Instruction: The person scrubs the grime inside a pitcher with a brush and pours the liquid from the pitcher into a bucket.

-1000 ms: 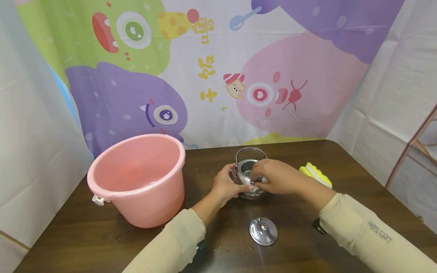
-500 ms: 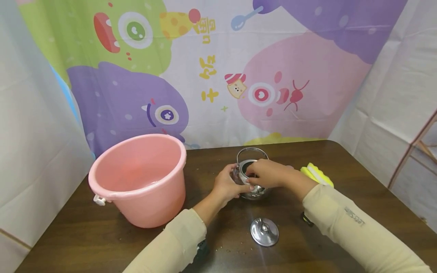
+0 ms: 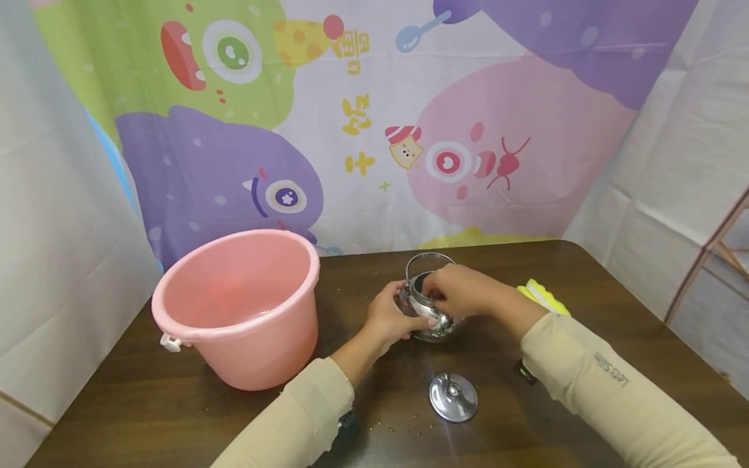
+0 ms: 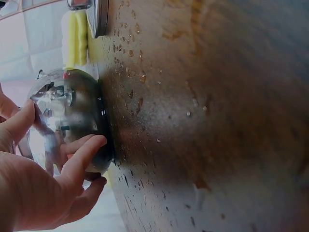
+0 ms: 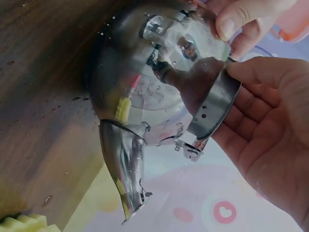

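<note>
One round silver metal teapot (image 3: 445, 328) stands on the dark brown wooden table (image 3: 509, 429), gripped by the left hand (image 3: 389, 315), while the right hand (image 3: 462, 290) pinches the perforated silver metal collar (image 5: 215, 108) at its mouth.

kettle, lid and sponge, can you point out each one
Kettle (image 5: 149, 94): right wrist view, on the side of its shiny body.
Lid (image 3: 453, 392): head view, on its knob.
Sponge (image 3: 544, 298): head view, near the middle of its visible part.
</note>
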Demonstrator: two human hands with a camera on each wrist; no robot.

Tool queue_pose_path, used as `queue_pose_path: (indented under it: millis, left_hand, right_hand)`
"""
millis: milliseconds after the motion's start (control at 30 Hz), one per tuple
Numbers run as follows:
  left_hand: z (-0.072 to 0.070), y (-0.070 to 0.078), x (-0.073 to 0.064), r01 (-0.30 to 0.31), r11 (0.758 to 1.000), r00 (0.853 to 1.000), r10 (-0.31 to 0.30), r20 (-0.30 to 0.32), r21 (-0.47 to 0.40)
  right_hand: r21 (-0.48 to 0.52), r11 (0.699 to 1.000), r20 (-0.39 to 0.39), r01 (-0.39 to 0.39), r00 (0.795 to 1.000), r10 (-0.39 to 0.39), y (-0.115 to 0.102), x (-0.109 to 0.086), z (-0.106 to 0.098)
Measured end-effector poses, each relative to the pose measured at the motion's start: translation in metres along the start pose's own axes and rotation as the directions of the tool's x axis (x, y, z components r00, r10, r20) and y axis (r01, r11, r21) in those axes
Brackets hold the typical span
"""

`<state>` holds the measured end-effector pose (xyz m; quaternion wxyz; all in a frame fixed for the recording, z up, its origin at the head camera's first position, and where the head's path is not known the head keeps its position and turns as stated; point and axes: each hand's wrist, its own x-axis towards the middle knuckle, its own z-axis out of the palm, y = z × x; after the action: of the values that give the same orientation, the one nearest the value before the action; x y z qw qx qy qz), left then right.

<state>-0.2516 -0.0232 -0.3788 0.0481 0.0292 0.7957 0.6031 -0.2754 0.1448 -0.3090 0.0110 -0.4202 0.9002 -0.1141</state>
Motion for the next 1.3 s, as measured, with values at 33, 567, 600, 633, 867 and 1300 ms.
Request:
queue_pose_path:
  millis: [33, 567, 600, 633, 867, 1300]
  left_hand:
    - [0.000, 0.000, 0.000, -0.001, 1.000, 1.000, 0.001, -0.001, -0.001]
    - [0.001, -0.004, 0.002, -0.020, 1.000, 1.000, 0.020, -0.015, 0.000]
    - [0.002, -0.004, 0.002, -0.019, 1.000, 1.000, 0.019, -0.016, 0.000]
    - [0.002, -0.004, 0.002, -0.018, 1.000, 1.000, 0.018, -0.015, -0.001]
    - [0.003, -0.003, 0.002, -0.015, 1.000, 1.000, 0.015, -0.010, -0.010]
    - [0.004, -0.002, 0.001, -0.025, 1.000, 0.999, 0.025, -0.022, -0.005]
  right_hand:
    - [-0.015, 1.000, -0.018, 0.004, 1.000, -0.005, 0.000, 0.000, -0.001]
    - [-0.077, 0.997, -0.131, 0.010, 0.991, -0.020, -0.007, -0.013, -0.017]
    - [-0.083, 0.996, -0.137, 0.016, 0.990, -0.027, -0.007, -0.014, -0.017]
    - [-0.090, 0.996, -0.142, 0.022, 0.989, -0.035, -0.008, -0.015, -0.018]
    - [-0.134, 0.989, -0.184, 0.056, 0.980, -0.080, -0.012, -0.028, -0.020]
    - [-0.146, 0.986, -0.197, 0.081, 0.974, -0.109, -0.019, -0.061, -0.019]
